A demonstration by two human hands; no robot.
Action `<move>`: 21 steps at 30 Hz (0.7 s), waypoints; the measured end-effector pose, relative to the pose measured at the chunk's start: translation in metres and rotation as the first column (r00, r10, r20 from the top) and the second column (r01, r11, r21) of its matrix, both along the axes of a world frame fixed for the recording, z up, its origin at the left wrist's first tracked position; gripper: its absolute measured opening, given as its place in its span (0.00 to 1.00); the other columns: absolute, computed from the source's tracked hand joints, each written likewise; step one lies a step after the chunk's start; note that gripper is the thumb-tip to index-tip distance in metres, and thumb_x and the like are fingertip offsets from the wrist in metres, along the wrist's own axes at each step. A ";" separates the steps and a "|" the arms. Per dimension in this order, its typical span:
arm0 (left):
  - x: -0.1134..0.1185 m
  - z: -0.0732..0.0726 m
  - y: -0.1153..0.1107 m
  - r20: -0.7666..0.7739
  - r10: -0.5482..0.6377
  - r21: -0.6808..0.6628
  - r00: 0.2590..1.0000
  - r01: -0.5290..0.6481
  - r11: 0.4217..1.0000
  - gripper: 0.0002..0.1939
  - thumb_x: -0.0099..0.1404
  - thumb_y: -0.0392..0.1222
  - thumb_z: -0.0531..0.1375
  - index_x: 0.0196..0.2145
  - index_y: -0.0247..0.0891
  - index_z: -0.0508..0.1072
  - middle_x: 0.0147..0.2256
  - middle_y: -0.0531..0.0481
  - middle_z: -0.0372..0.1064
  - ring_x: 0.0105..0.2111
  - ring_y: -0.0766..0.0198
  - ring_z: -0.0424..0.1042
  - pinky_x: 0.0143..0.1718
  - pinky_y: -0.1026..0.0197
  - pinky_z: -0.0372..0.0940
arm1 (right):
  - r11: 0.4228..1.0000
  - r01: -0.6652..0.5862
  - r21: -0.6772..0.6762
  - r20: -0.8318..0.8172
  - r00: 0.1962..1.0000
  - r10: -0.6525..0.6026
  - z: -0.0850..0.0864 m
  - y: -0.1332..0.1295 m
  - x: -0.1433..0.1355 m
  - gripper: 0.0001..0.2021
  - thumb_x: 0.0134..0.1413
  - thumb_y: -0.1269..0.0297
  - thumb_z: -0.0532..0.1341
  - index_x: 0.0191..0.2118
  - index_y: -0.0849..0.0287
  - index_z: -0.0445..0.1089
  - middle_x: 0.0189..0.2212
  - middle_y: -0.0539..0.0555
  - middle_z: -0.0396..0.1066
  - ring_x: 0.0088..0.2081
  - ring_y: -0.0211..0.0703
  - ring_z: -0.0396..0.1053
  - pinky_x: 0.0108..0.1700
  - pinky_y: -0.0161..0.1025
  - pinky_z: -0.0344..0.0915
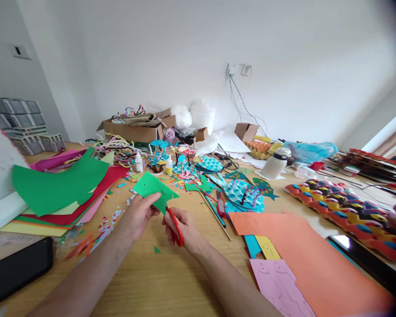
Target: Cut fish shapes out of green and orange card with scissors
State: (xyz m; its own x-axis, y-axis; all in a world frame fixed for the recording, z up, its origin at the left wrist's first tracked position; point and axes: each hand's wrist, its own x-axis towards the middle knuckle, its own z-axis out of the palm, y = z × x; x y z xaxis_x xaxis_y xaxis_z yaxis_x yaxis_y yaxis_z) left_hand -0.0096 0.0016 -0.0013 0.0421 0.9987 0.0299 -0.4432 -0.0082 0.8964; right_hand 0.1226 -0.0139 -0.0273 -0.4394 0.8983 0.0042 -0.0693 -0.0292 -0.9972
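A: Left hand (pixel 139 215) pinches green paper (pixel 149 186), in from the bench's (pixel 145 281) near edge; right hand (pixel 186 229) clasps red scissors (pixel 176 224), apparently mid-cut!
B: And the next snip? Steady paper, I'd judge.

Craft workspace, wooden table (pixel 198 273) strewn with coloured paper (pixel 317 255), glue bottles (pixel 139 162), paper scraps (pixel 108 224)

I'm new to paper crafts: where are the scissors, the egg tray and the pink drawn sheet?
Red-handled scissors (pixel 180 238): head view, handle loop.
Painted egg tray (pixel 339 211): head view, middle rows.
Pink sheet (pixel 273 281): head view, drawn surface.
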 end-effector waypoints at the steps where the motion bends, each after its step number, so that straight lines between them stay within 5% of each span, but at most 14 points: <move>1: 0.000 0.000 0.000 -0.007 -0.003 -0.003 1.000 0.003 1.000 0.08 0.47 0.40 0.65 0.24 0.37 0.70 0.20 0.58 0.69 0.19 0.70 0.64 0.21 0.66 0.59 | 1.000 -0.001 -0.004 -0.001 1.000 0.001 0.000 0.000 0.000 0.24 0.44 0.39 0.57 0.24 0.59 0.60 0.08 0.42 0.57 0.10 0.29 0.54 0.11 0.27 0.48; 21: -0.001 -0.001 0.001 -0.053 0.026 0.016 0.998 -0.025 1.000 0.08 0.48 0.41 0.65 0.25 0.37 0.69 0.19 0.57 0.68 0.20 0.68 0.65 0.20 0.67 0.59 | 0.999 -0.035 0.000 -0.023 0.999 0.035 -0.001 0.000 0.001 0.25 0.44 0.38 0.57 0.24 0.59 0.60 0.09 0.42 0.57 0.10 0.29 0.53 0.12 0.27 0.47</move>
State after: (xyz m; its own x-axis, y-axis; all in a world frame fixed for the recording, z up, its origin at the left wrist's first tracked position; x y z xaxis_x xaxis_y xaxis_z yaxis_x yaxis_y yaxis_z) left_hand -0.0111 0.0026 -0.0022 0.0183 0.9989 0.0436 -0.3943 -0.0329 0.9184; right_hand 0.1237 -0.0135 -0.0284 -0.4699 0.8826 0.0142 -0.0915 -0.0327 -0.9953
